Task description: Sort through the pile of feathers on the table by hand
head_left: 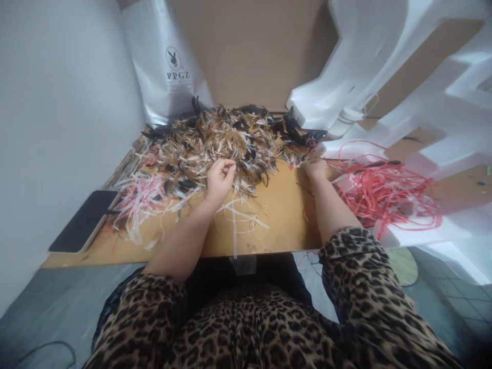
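Observation:
A broad pile of brown, black and white feathers covers the back of the tan table. At its front edge is my left hand, with thumb and fingertips pinched together. Whatever may be between those fingertips is too small to make out. My right hand reaches to the right end of the pile, beside some feathers. Its fingers are blurred and partly hidden. Thin white strips lie on the table just in front of my left hand.
Pink and white strips lie left, near a dark-screened phone. A tangle of red strips sits at right, among white foam pieces. A white printed bag stands behind the pile, beside a cardboard panel.

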A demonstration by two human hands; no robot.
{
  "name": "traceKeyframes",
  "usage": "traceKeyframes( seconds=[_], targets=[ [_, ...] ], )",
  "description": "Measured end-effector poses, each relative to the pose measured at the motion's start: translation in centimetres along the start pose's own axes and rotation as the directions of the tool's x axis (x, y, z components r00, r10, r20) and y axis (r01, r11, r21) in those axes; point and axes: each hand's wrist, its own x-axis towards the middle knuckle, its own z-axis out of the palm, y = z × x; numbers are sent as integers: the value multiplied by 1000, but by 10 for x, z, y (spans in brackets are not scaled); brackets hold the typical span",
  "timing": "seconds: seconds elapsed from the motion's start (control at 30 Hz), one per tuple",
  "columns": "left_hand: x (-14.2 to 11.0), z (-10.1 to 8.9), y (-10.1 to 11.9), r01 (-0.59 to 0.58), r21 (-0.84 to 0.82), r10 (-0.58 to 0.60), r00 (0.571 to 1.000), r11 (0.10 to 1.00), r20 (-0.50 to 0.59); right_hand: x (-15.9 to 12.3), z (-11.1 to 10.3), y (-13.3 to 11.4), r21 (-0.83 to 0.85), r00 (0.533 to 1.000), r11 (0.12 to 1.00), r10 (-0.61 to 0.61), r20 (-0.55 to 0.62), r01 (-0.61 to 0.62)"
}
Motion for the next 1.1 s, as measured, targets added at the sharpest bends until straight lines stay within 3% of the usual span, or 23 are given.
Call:
traceKeyframes(
  seconds=[0.1, 0.2, 0.3, 0.43, 0.6, 0.73, 0.9, 1.0, 1.1],
  targets=[
    [2, 0, -6, -30, 41, 31, 999, 999, -22, -2, -3, 3, 7, 997, 1000, 15, -70, -15],
    [4, 0, -9, -40, 45, 42, 997, 998, -59, -17, -9, -13, 107, 986, 991, -69, -151, 85],
    [6, 1, -8, -14, -4, 13, 997, 1000, -75, -48, -12, -46, 231, 969, 941, -247, -31, 247],
    [8, 0, 0, 67, -87, -73, 995, 994, -72, -101, -1, -89, 289, 857, 892, -428, 287, 349],
    [11, -2, 7, 114, -107, -124, 988, 988, -93, -137, 36, -108, 273, 678, 882, -470, 565, 384],
    [11, -1, 8, 134, -70, -139, 987, 989, -77, -143, 57, -113, 170, 586, 806, -539, 605, 567],
    [10, 0, 5, 123, -16, -124, 991, 992, -49, -153, 66, -114, 34, 438, 578, -655, 616, 816],
    [9, 1, 3, 108, -8, -108, 994, 994, -14, -159, 69, -110, -70, 400, 459, -677, 617, 886],
    [8, 2, 6, 117, -3, -117, 993, 993, 2, -160, 71, -107, -102, 388, 416, -695, 605, 904]
  ],
)
